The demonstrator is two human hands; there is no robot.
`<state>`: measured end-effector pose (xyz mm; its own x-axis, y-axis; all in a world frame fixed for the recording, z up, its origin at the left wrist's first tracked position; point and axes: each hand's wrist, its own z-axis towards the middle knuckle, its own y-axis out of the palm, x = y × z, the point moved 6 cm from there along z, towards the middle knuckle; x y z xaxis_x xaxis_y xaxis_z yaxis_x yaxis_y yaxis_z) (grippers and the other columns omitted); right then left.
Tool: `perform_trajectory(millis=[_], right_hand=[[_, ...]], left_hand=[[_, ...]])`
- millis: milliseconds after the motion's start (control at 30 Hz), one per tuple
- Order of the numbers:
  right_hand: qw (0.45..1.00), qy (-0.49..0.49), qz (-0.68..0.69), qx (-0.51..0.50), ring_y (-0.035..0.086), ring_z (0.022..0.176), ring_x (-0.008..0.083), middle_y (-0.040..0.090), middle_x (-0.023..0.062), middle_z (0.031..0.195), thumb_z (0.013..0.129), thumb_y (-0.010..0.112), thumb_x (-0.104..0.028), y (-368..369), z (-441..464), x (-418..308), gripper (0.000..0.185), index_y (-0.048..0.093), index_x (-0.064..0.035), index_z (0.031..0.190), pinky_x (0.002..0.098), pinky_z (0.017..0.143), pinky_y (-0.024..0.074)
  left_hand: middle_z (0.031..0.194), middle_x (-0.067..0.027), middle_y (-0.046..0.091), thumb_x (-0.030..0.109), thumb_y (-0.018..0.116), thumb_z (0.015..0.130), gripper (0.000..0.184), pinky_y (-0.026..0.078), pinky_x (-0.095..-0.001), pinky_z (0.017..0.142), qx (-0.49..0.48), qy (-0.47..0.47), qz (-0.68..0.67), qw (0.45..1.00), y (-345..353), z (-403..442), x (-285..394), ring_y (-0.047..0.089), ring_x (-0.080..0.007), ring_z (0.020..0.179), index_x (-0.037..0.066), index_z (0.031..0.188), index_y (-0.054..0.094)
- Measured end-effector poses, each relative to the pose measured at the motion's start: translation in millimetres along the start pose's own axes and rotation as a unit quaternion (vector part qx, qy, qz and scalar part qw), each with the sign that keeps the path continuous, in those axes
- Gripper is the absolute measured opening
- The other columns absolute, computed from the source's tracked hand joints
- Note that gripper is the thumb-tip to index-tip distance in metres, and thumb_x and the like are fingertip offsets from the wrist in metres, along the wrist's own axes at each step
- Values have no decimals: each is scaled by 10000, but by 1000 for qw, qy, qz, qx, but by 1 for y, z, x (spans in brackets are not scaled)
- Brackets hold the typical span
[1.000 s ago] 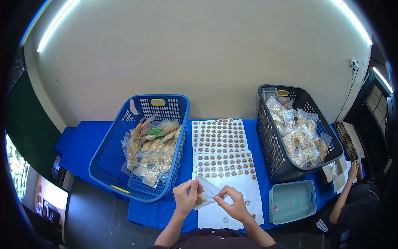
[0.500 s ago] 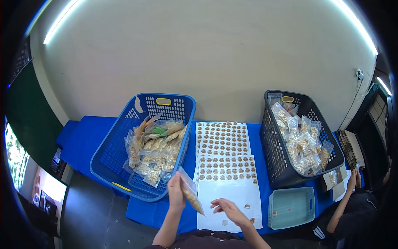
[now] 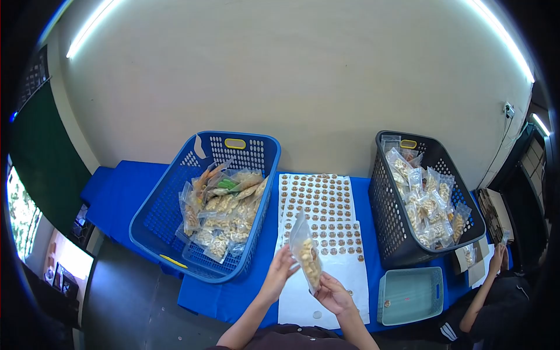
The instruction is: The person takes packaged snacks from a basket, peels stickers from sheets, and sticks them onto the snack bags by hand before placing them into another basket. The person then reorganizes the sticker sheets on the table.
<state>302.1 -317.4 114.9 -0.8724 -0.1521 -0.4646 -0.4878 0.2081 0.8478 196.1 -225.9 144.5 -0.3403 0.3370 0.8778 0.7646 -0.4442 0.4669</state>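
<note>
A clear plastic pouch [image 3: 307, 255] of pale nuts, seemingly cashews, is tilted over the white sticker sheets [image 3: 303, 297]. My right hand [image 3: 336, 294] pinches its lower end between thumb and fingers. Just left of the pouch, my left hand [image 3: 281, 273] is open, with its fingers apart and close to the pouch's edge. Part of a brownish round patch shows on the pouch; whether it is a sticker I cannot make out. Rows of round brown stickers [image 3: 319, 201] cover the upper sheets, while the lower part of the front sheet is mostly bare white.
To the left stands a blue basket [image 3: 153, 219] holding several filled pouches. A dark grey basket [image 3: 385, 224] on the right holds more pouches. In front of it lies a pale green tray [image 3: 382, 297] with small bits inside. Another person's hand [image 3: 497, 256] is at far right.
The pouch has moved right and passed from my left hand to my right hand. My left hand has opened beside it. The view has shifted slightly.
</note>
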Motion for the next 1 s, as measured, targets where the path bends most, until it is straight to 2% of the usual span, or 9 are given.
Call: perform_trajectory(millis=[67, 167, 300, 433, 467, 567, 733, 833, 1000], right_hand=[[999, -36, -10, 29, 556, 883, 148, 551, 78, 1023, 865, 495, -109, 8, -2, -11, 334, 406, -29, 1177, 295, 794, 459], [995, -75, -58, 35, 557, 878, 153, 553, 80, 1022, 859, 502, -85, 10, -1, -16, 318, 414, -24, 1158, 291, 783, 462], [991, -98, -86, 30, 568, 848, 160, 566, 85, 990, 836, 522, -38, 16, -1, -12, 333, 414, -19, 1151, 296, 780, 469], [983, -116, -138, 44, 580, 827, 160, 575, 90, 960, 812, 553, -17, 17, -1, -11, 321, 433, -2, 1109, 299, 773, 476], [978, -121, -161, 54, 582, 823, 159, 577, 92, 953, 806, 564, -17, 19, -2, -11, 311, 441, 3, 1091, 301, 774, 477], [967, -129, -214, 54, 582, 831, 152, 574, 101, 978, 799, 582, -32, 25, -4, -9, 320, 451, 12, 1087, 298, 779, 477], [956, -112, -263, 71, 580, 772, 125, 607, 72, 872, 796, 612, -87, 11, -9, -11, 267, 528, 9, 1031, 257, 722, 467], [927, -148, -338, 68, 576, 747, 112, 616, 58, 831, 805, 609, -106, 2, -16, -26, 213, 565, 7, 980, 243, 693, 457], [889, -301, -311, 147, 542, 684, 115, 606, 59, 827, 810, 585, -83, -5, -37, -104, 197, 560, 14, 980, 241, 656, 442]], left_hand=[[1328, -152, 314, 23, 482, 840, 584, 321, -337, 985, -77, -23, 19, 997, 11, -4, -4, 375, -248, 1194, 13, 1343, 187], [1333, -151, 312, 48, 524, 822, 628, 354, -322, 957, -164, 4, 83, 983, 23, -14, 0, 372, -224, 1197, 10, 1347, 181], [1275, -131, 408, 15, 470, 803, 569, 338, -315, 966, -137, -78, 100, 982, 12, -11, -4, 428, -224, 1156, -2, 1328, 253], [1182, -144, 493, 14, 440, 799, 481, 387, -286, 905, -113, -43, -193, 974, 9, -7, 2, 494, -192, 1069, -51, 1267, 351], [1116, -143, 537, 54, 470, 835, 399, 411, -268, 868, -65, -53, -180, 980, 9, -9, 4, 521, -164, 1010, -69, 1210, 417], [1066, -129, 564, 135, 501, 870, 356, 426, -259, 844, -20, -4, 80, 997, 17, -11, 9, 544, -152, 962, -67, 1161, 459], [951, -89, 603, 228, 516, 880, 367, 448, -249, 783, -42, 10, 103, 994, 14, -10, -3, 568, -121, 869, -65, 1101, 504], [1034, -143, 580, 235, 502, 886, 417, 435, -267, 822, -85, 12, 192, 978, 15, -11, -6, 570, -166, 925, -33, 1197, 429], [1179, -230, 480, 277, 446, 902, 531, 415, -344, 885, -122, 13, 63, 990, 27, -18, 25, 534, -292, 1037, 33, 1321, 230]])
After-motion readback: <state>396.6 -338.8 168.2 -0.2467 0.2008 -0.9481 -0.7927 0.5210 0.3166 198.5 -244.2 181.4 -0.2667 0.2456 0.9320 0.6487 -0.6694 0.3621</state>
